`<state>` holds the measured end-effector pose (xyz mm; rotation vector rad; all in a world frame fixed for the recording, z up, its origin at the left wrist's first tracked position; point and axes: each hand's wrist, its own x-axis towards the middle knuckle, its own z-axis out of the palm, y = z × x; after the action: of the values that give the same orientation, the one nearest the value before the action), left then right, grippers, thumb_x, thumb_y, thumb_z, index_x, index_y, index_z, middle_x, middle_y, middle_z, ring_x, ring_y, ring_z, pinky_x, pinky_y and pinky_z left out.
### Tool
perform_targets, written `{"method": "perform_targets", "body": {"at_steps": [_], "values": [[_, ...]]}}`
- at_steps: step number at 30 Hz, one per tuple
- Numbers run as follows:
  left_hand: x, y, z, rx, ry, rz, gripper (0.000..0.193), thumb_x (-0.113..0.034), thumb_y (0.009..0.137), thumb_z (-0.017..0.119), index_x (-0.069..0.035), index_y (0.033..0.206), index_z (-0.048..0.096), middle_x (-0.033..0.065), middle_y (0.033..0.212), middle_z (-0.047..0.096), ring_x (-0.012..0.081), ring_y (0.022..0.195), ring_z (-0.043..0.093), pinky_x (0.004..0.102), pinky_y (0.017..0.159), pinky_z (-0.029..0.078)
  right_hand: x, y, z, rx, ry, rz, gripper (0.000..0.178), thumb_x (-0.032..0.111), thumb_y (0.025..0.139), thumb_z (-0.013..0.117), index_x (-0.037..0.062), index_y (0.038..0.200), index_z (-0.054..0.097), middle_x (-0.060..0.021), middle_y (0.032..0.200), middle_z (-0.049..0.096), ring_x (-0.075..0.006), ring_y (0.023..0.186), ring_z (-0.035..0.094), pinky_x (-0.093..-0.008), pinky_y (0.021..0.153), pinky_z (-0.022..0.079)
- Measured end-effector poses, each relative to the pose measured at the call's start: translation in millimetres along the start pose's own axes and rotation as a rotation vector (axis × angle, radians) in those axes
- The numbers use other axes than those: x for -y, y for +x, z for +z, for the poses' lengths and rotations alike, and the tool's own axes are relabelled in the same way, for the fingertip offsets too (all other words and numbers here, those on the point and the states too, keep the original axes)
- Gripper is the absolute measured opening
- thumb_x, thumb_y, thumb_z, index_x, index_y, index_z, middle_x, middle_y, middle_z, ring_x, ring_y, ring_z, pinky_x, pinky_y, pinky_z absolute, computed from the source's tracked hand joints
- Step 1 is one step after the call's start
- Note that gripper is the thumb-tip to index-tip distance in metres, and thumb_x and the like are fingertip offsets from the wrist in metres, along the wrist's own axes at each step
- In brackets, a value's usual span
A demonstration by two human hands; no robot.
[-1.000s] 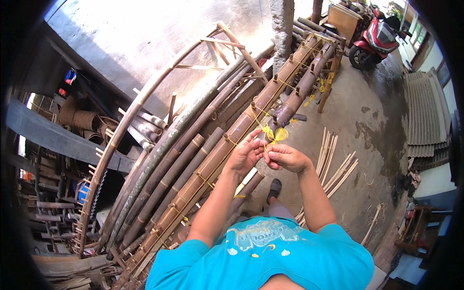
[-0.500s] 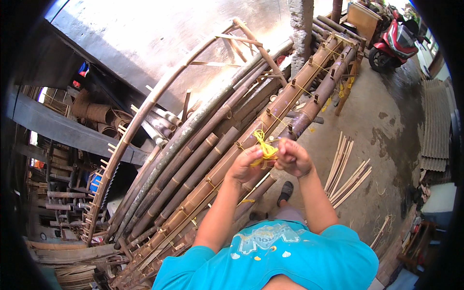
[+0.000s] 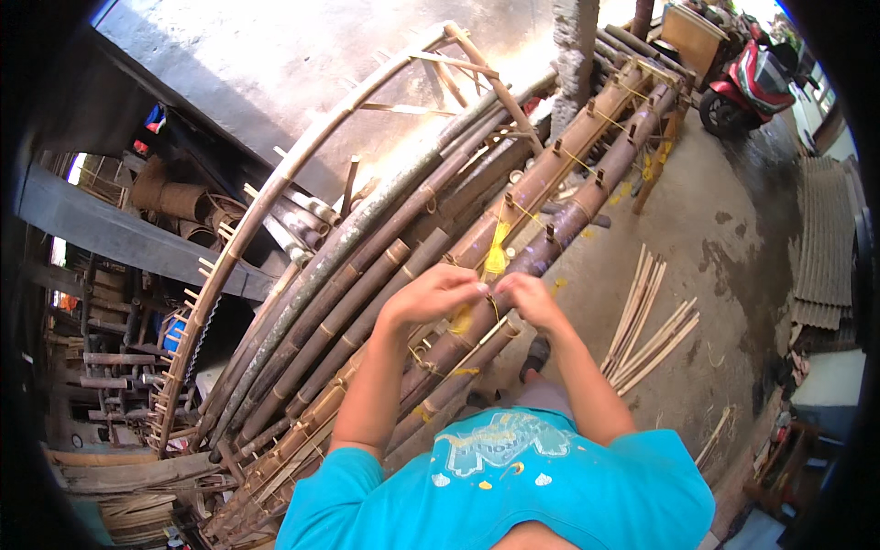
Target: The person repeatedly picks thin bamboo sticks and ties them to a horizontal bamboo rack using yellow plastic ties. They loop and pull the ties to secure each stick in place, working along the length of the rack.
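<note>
Head view: a person in a turquoise short-sleeved T-shirt (image 3: pixel 587 467) with a pale print stands beside a long pegged frame of thick brown bamboo poles (image 3: pixel 577 211), which runs slantwise from the lower left to the upper right.
Yellow twine: a bright yellow bundle of thin plastic twine (image 3: pixel 496 255) lies over the middle stretch of the pegged frame, just above the hands.
Left hand: the left hand (image 3: pixel 438 293) is over the pegged frame, back upward, thumb and forefinger pinched on the lower end of the twine.
Right hand: the right hand (image 3: pixel 534 301) is at the near edge of the pegged frame, fingers bent toward the left fingertips; its own tips are hidden, so its hold cannot be told.
Bamboo strips: pale, narrow split strips (image 3: pixel 642 330) lie fanned on the grey floor to the right of the pegged frame.
Curved rail: a light-brown bent bamboo rail with short pegs (image 3: pixel 266 197) arches left of the pegged frame.
Scooter: a red-and-black scooter (image 3: pixel 752 87) stands beyond its far end, to the right.
</note>
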<state>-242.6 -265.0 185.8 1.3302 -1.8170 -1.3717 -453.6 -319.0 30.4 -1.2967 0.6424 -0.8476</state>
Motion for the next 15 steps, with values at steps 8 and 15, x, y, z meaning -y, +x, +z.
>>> {"method": "perform_targets", "body": {"at_steps": [8, 15], "values": [[33, -6, -53, -0.704, -0.733, 0.108, 0.026, -0.031, 0.095, 0.057, -0.005, 0.093, 0.060, 0.0044, 0.080, 0.061, 0.0141, 0.070, 0.059, 0.0298, 0.070, 0.051, -22, -50, -42, -0.568, 0.283, 0.224, 0.018, 0.024, 0.098, 0.050, 0.0102, 0.102, 0.060, -0.0012, 0.069, 0.055, -0.0096, 0.066, 0.055, -0.0262, 0.065, 0.047], [70, -104, -29, -0.967, 0.477, -0.366, 0.056, -0.030, 0.096, 0.053, 0.007, 0.136, 0.039, 0.0283, 0.119, 0.059, 0.0394, 0.107, 0.060, 0.0422, 0.093, 0.047, -5, -112, -17, -0.792, 0.568, 0.358, 0.039, 0.040, 0.101, 0.048, 0.0138, 0.129, 0.051, -0.0115, 0.114, 0.062, -0.0200, 0.099, 0.061, -0.0351, 0.089, 0.049]]}}
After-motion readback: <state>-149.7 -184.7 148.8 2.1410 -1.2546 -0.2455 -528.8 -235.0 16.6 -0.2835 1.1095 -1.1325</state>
